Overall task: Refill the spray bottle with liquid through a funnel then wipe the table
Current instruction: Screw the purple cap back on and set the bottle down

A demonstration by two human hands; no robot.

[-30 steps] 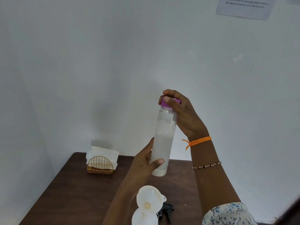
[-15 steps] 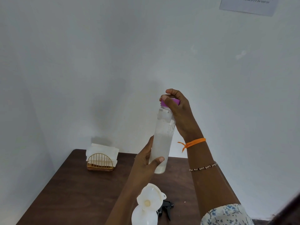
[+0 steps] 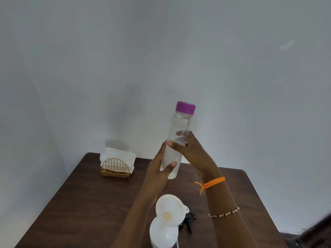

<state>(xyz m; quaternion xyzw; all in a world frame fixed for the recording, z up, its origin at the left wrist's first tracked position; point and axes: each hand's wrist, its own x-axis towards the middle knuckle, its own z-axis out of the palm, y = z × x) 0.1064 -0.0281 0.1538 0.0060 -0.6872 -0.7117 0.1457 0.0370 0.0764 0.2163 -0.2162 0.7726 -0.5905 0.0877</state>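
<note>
Both hands are on the clear bottle (image 3: 176, 142), lifted well above the counter (image 3: 89, 203) and tilted slightly, its purple cap (image 3: 185, 108) on top and in place. The left hand (image 3: 159, 174) wraps the lower body, thumb across the front, taking the weight. The right hand (image 3: 193, 153) grips the middle, fingers (image 3: 180, 133) curled round the back and showing through the plastic, thumb pressed on the front. That's a steadying hold, I'd say, with the cap left bare for opening. Cloudy liquid fills the lower half.

Below, close to the person, the white spray bottle (image 3: 163, 233) stands on the counter with the funnel (image 3: 169, 210) seated in its neck, mouth up, ready for the pour. Its black trigger head (image 3: 188, 222) lies just beside it, off so the neck stays open. Tissues wait in the gold holder (image 3: 115, 169) at the far left corner, for the wipe.
</note>
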